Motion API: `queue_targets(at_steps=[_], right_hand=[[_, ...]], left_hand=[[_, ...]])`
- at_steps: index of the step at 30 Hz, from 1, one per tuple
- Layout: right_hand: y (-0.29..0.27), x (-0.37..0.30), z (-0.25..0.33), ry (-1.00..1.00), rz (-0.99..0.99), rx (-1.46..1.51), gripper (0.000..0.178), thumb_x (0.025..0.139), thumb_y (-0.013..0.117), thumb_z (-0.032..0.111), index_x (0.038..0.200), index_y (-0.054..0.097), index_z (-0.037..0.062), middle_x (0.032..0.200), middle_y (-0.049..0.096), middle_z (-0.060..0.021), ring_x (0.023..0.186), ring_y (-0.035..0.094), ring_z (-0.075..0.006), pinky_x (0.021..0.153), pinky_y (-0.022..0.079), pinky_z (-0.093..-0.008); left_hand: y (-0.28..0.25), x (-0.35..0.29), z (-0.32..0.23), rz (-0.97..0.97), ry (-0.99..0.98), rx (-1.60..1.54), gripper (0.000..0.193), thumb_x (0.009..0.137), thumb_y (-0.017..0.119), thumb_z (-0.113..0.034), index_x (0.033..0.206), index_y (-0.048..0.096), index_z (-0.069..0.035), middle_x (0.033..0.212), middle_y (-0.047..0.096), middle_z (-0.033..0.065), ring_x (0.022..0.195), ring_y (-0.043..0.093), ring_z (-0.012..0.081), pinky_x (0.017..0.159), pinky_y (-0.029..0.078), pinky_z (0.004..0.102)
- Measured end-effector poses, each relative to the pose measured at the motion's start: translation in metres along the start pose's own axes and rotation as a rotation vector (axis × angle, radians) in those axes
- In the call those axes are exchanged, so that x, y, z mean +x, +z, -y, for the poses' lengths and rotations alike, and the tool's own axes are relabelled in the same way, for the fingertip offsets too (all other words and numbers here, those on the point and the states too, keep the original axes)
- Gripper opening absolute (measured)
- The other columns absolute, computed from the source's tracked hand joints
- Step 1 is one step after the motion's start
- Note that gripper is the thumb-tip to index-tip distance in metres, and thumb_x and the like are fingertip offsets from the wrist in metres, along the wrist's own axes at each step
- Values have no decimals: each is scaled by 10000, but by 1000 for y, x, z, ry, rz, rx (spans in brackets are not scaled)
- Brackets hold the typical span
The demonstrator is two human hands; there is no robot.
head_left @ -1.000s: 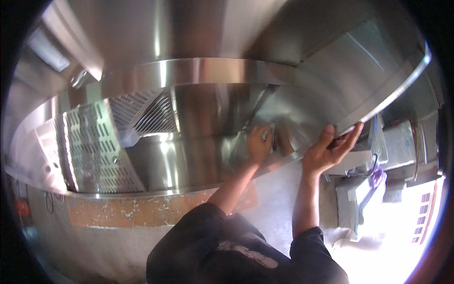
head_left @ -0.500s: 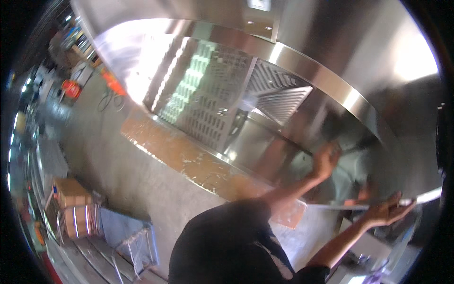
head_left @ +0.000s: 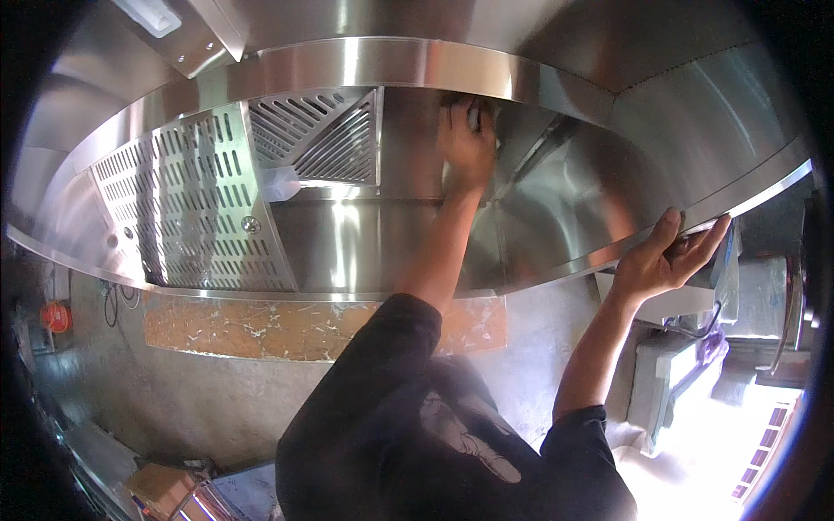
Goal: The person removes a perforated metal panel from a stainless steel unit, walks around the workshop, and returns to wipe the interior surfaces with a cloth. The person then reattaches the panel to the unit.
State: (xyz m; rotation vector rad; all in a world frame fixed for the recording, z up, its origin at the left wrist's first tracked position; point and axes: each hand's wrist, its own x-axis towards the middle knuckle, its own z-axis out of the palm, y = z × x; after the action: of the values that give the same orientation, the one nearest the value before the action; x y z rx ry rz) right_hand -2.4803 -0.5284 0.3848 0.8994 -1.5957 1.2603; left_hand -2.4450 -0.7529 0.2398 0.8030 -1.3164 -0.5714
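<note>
The stainless steel range hood (head_left: pixel 556 217) fills the upper half of the view, its polished underside curving from nine o'clock to three o'clock. The left hand (head_left: pixel 467 143) reaches up inside it at about twelve o'clock, palm flat against the inner steel panel just under the front band, fingers close together and pointing up; something pale shows at the fingertips, too small to make out. The right hand (head_left: pixel 665 260) is at about three o'clock, curled over the hood's lower rim (head_left: pixel 764 193), thumb up against the inner face and fingers wrapped round the edge from below. Left of the left hand, at ten o'clock, sit two slotted baffle filters (head_left: pixel 195 208), one flat, one angled in the corner. Below the hood a strip of brown marbled tile (head_left: pixel 261 328) runs along the grey wall. The person's dark sleeves rise from six o'clock.
</note>
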Motion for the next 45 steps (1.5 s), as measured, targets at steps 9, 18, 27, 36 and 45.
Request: queue_targets(at_steps=[9,18,27,36,45], right_hand=[[-1,-1,-1,10,14,-2,636,939,637,30,1504,345,-2,1321,571,-202,909,603,-152,758,491,-270],[7,-1,-7,-86,-3,66,607,953,624,80,1497,359,43,1309,588,-237,958,664,-186,758,535,-280],[11,-3,-5,59,-20,355,653,857,738,5,1436,437,-28,1341,541,-193,1077,605,-192,853,506,-271],[10,-3,-6,-3,-14,484,614,879,680,-73,1427,401,-57,1082,662,-161,773,662,-120,646,513,-199],[12,2,-15,-120,-35,316,627,849,670,-80,1417,406,-78,1255,598,-219,986,625,-204,824,489,-280]], left_hand=[[-3,-12,6,-151,-70,28,225,821,710,-91,1013,635,0,1006,642,214,954,621,428,824,498,500],[-6,-17,18,14,-148,135,361,823,776,-213,1049,590,-2,1090,561,224,1036,566,424,860,476,504],[-4,-32,17,126,-129,277,460,817,790,-253,1077,527,21,1132,482,221,1045,537,429,890,457,518],[-5,-48,8,112,-261,304,604,747,849,-314,1089,521,61,1109,471,208,995,550,415,866,471,490],[25,-3,-5,69,-14,158,593,754,824,-312,1085,519,74,1109,478,240,1008,542,426,879,462,511]])
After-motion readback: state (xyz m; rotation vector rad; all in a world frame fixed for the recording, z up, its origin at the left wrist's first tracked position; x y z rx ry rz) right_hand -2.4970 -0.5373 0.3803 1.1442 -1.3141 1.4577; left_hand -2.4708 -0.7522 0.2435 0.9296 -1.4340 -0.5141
